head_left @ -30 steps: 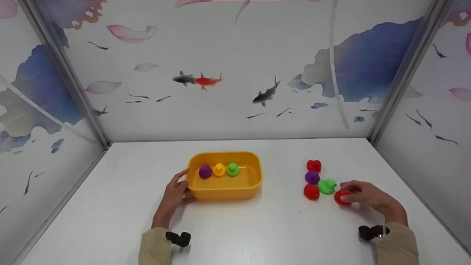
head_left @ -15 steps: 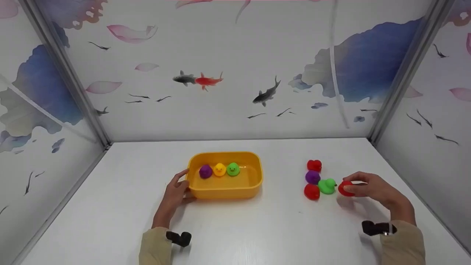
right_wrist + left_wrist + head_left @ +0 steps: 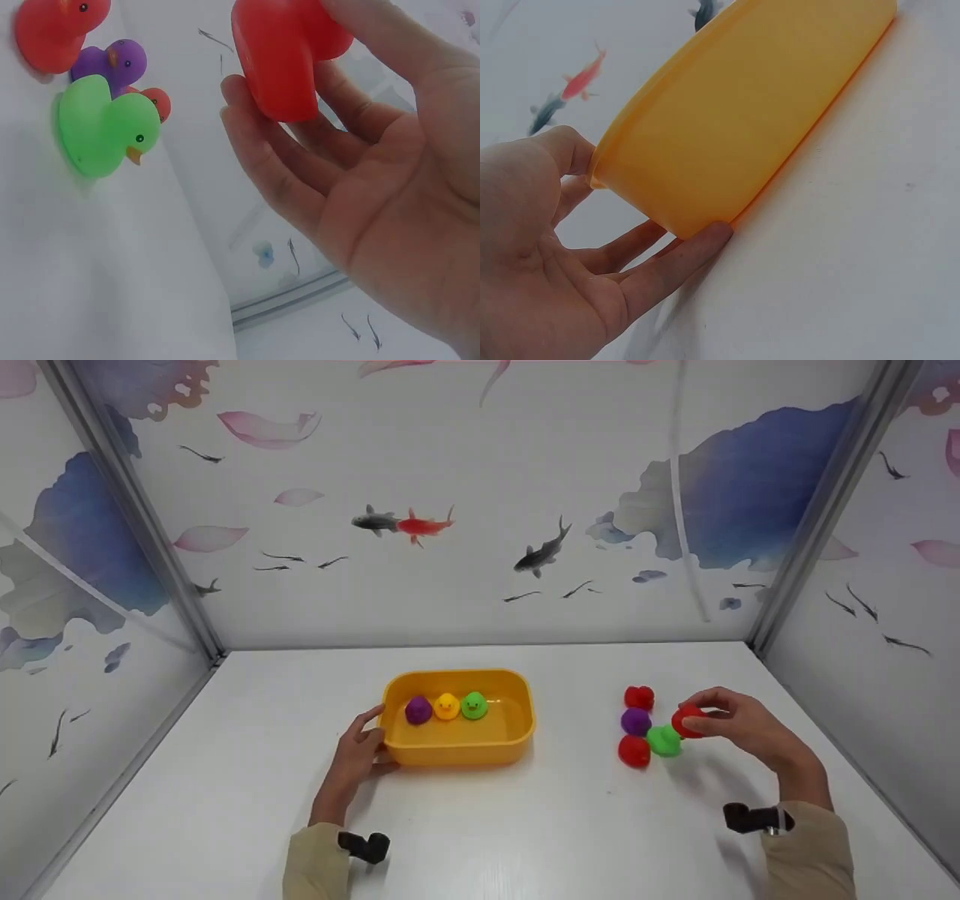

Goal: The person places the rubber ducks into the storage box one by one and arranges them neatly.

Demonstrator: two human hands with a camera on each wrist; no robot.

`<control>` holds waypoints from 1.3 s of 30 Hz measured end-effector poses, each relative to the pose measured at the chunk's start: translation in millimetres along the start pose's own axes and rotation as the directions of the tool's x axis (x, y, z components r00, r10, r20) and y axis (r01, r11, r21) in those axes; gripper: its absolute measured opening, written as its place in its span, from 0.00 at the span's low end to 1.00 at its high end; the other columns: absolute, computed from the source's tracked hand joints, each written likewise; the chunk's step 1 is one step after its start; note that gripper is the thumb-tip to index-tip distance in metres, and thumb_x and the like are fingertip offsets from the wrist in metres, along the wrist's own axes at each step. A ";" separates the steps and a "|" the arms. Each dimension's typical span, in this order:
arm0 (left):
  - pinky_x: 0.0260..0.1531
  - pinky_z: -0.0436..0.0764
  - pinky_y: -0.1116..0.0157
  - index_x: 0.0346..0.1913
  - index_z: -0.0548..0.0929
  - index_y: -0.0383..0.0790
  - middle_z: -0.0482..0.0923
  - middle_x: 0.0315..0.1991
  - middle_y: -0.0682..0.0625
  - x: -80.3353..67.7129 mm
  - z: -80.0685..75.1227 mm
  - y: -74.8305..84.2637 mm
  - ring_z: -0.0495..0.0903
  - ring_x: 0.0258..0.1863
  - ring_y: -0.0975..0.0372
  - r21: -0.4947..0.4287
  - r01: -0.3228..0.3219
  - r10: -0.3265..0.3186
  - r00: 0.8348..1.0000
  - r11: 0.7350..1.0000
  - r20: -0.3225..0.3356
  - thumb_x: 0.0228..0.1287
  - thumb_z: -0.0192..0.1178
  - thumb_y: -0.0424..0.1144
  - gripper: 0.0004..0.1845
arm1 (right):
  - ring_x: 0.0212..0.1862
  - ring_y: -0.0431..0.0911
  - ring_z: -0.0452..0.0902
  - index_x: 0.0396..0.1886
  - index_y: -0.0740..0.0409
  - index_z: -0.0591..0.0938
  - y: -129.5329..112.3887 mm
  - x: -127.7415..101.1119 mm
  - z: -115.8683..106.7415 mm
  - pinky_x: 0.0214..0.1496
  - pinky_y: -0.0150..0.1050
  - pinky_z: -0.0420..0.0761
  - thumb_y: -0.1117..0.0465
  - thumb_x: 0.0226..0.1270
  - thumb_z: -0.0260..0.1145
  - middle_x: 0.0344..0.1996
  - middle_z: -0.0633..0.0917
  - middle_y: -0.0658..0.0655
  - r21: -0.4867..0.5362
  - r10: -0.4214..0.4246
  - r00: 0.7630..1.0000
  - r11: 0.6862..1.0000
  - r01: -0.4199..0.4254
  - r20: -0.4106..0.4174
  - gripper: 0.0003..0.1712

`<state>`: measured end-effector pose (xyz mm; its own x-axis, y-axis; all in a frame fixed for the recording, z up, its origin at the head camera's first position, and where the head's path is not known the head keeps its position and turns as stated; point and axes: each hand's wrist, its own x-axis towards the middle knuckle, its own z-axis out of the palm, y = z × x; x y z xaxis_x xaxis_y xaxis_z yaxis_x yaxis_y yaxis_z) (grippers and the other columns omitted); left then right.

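My right hand [image 3: 699, 718] pinches a red rubber duck [image 3: 685, 721] and holds it off the table, just right of the duck cluster. In the right wrist view its fingers [image 3: 262, 157] curl under the red duck [image 3: 285, 52]. On the table lie a red duck [image 3: 640, 697], a purple duck [image 3: 636, 722], a green duck [image 3: 663, 741] and another red duck [image 3: 634, 751]. My left hand [image 3: 366, 736] rests against the left end of a yellow tub [image 3: 461, 751]. Its straight fingers [image 3: 675, 262] lie along the tub's base, with the thumb at the rim.
Inside the tub sit a purple duck [image 3: 418, 710], a yellow duck [image 3: 447, 706] and a green duck [image 3: 474, 705] in a row. The white table is closed in by patterned walls at the back and on both sides.
My right hand has lifted the red duck off the table and carried it up and left, close to the green duck. The left hand and the tub have stayed still.
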<state>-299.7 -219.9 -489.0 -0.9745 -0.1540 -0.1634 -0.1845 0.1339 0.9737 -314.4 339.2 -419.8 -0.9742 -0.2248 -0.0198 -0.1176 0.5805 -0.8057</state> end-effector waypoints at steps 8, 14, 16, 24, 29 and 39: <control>0.48 0.88 0.58 0.75 0.64 0.56 0.73 0.66 0.36 -1.7 0.1 -4.2 0.83 0.47 0.54 0.006 0.019 -0.019 1.000 1.000 0.000 0.74 0.49 0.40 0.28 | 0.68 0.63 0.69 0.62 0.60 0.74 -12.0 9.6 19.0 0.64 0.55 0.81 0.47 0.67 0.68 0.62 0.76 0.65 0.031 -0.010 1.000 0.999 0.010 -0.010 0.31; 0.48 0.88 0.57 0.75 0.64 0.54 0.73 0.66 0.35 -2.5 -0.3 -3.9 0.83 0.46 0.54 -0.012 0.005 -0.005 1.000 1.000 0.013 0.74 0.48 0.39 0.28 | 0.70 0.66 0.68 0.63 0.60 0.74 -23.5 14.9 28.9 0.65 0.54 0.80 0.49 0.68 0.67 0.66 0.73 0.66 0.092 -0.067 0.998 0.994 0.066 0.008 0.30; 0.48 0.88 0.57 0.75 0.64 0.54 0.73 0.66 0.35 -2.5 -0.7 -2.6 0.82 0.46 0.54 -0.014 -0.004 0.004 1.000 1.000 0.012 0.74 0.48 0.39 0.28 | 0.69 0.64 0.70 0.64 0.59 0.74 -27.4 17.8 31.9 0.64 0.49 0.81 0.48 0.68 0.67 0.67 0.72 0.65 0.115 -0.075 0.997 0.991 0.073 0.016 0.30; 0.47 0.88 0.57 0.76 0.64 0.54 0.73 0.65 0.35 -5.2 -2.5 1.0 0.82 0.45 0.54 -0.009 -0.013 0.013 1.000 1.000 0.005 0.74 0.48 0.39 0.28 | 0.57 0.61 0.83 0.67 0.59 0.71 -39.5 28.8 46.9 0.55 0.31 0.84 0.48 0.68 0.67 0.65 0.73 0.68 0.183 -0.087 0.994 0.980 0.075 0.060 0.33; 0.46 0.88 0.58 0.75 0.65 0.55 0.75 0.64 0.36 -4.1 -1.2 -0.4 0.83 0.43 0.56 0.001 -0.015 0.015 1.000 1.000 0.000 0.75 0.48 0.40 0.27 | 0.58 0.64 0.81 0.68 0.56 0.71 -44.9 31.6 57.5 0.61 0.41 0.83 0.45 0.68 0.66 0.64 0.74 0.67 0.162 -0.038 0.997 0.986 0.027 0.063 0.34; 0.48 0.88 0.58 0.75 0.64 0.55 0.74 0.64 0.36 -2.9 0.4 1.5 0.82 0.45 0.55 -0.010 -0.006 0.006 1.000 1.000 0.012 0.76 0.47 0.40 0.27 | 0.60 0.61 0.80 0.70 0.53 0.68 -54.8 39.2 78.1 0.69 0.59 0.76 0.38 0.67 0.64 0.65 0.75 0.67 0.134 0.025 0.999 0.991 -0.029 0.034 0.39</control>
<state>-297.2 -218.9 -487.2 -0.9770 -0.1418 -0.1590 -0.1771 0.1253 0.9762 -331.0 237.4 -422.7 -0.9698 -0.2367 -0.0594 -0.0626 0.4765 -0.8770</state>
